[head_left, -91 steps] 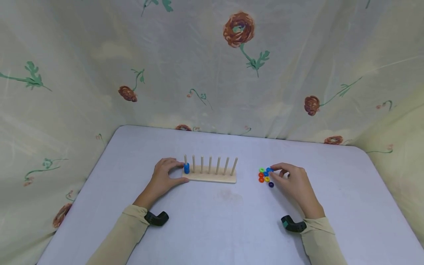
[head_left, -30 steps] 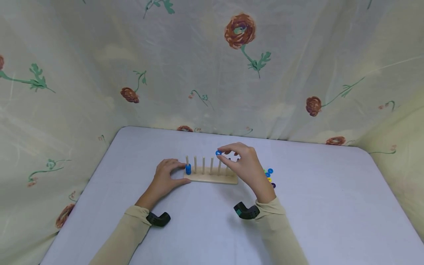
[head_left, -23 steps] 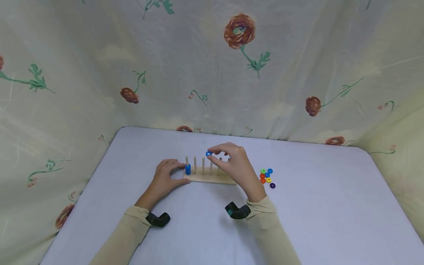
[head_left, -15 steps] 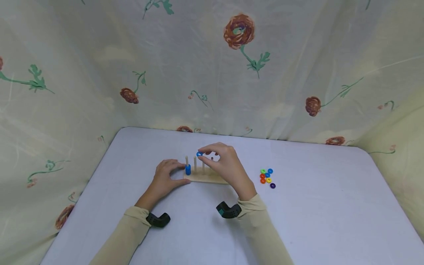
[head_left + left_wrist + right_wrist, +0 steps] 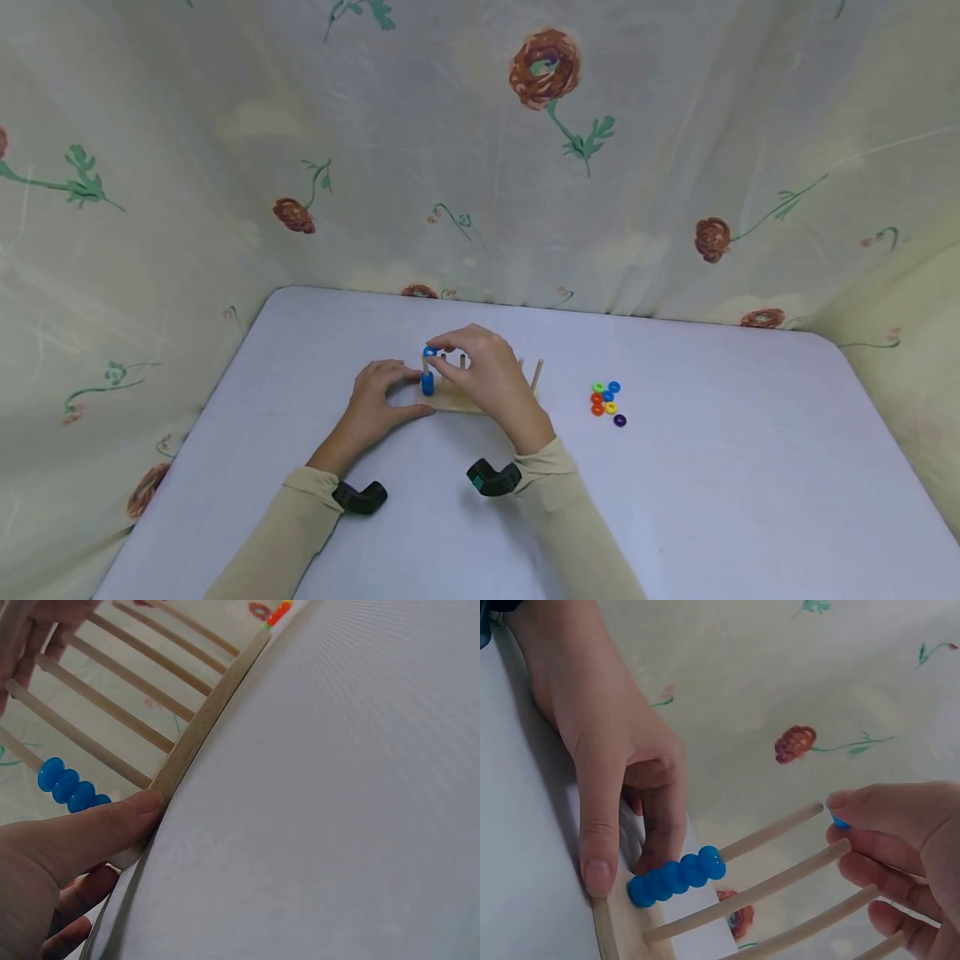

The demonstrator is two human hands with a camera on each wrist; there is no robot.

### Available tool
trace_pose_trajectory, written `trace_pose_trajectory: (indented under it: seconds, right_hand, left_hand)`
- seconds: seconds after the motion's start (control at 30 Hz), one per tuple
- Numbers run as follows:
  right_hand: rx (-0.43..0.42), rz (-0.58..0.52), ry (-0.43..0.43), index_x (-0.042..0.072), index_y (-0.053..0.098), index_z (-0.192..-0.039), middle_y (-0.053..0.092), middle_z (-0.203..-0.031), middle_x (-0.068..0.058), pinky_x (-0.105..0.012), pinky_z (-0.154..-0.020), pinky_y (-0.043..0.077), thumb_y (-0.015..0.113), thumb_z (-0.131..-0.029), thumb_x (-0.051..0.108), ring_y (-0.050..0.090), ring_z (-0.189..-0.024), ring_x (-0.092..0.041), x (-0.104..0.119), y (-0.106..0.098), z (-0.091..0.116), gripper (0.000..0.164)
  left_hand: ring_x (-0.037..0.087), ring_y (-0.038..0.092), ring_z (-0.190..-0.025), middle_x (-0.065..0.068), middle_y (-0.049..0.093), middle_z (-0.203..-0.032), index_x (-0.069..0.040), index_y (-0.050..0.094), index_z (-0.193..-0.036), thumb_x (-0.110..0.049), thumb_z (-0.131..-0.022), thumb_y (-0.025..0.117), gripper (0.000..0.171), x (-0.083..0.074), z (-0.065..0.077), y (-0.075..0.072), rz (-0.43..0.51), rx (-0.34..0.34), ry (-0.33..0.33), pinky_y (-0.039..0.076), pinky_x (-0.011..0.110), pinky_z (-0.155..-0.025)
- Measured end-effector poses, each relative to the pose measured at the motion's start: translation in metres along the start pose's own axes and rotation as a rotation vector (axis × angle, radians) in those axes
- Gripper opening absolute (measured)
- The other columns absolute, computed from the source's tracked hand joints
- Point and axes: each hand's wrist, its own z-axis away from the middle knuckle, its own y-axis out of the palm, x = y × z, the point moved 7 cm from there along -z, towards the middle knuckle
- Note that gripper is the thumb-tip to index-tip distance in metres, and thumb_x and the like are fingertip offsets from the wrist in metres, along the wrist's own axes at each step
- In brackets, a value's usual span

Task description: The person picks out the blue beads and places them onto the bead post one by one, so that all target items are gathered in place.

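My left hand grips the left end of a wooden peg stand, thumb along its front edge. A stack of several blue rings sits low on the leftmost peg, whose upper part is bare. Between thumb and forefinger, my right hand pinches another blue ring, mostly hidden by the thumb in the right wrist view. That ring is at the tip of the leftmost peg; whether it encircles the tip, I cannot tell. In the head view, the right hand covers several pegs.
Several loose rings lie on the white table right of the stand: a green ring, blue ones, orange ones, a yellow ring and a dark purple ring. A flowered curtain hangs behind the table.
My right hand picked a blue ring from the loose group and carried it left over the pegs to the leftmost one. The left hand has stayed on the stand.
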Motion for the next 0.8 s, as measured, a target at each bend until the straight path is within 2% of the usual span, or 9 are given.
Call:
trace_pose_trajectory:
  seconds: [0.27,0.6,0.8]
  right_hand:
    - [-0.003,0.021,-0.024,0.013,0.08,-0.111,0.079,-0.101,-0.003,-0.034,-0.082,0.06,0.078,-0.094,0.023,0.071,-0.095,-0.016,0.0021,0.0049,-0.0011,0.02]
    - [-0.002,0.037,-0.016,0.013,0.08,-0.111,0.079,-0.099,-0.003,-0.034,-0.077,0.06,0.077,-0.094,0.025,0.072,-0.093,-0.021,0.0031,0.0077,-0.0013,0.02]
    - [-0.011,0.07,-0.008,0.015,0.079,-0.115,0.079,-0.11,-0.002,-0.035,-0.088,0.062,0.078,-0.094,0.028,0.072,-0.106,-0.019,0.0026,0.0067,-0.0007,0.025]
  left_hand:
    - [0.034,0.049,-0.138,0.011,0.07,-0.132,-0.013,0.074,-0.122,-0.034,-0.075,0.093,0.055,-0.0016,-0.0001,-0.002,0.008,0.001,-0.006,0.028,0.063,-0.121]
    - [0.034,0.049,-0.137,0.012,0.07,-0.131,-0.012,0.074,-0.122,-0.034,-0.075,0.094,0.055,-0.0027,0.0005,-0.0029,0.012,-0.005,0.002,0.028,0.063,-0.121]
    - [0.034,0.049,-0.137,0.012,0.07,-0.131,-0.011,0.075,-0.121,-0.033,-0.074,0.094,0.055,-0.0032,0.0004,-0.0032,0.011,-0.007,0.008,0.029,0.063,-0.121]
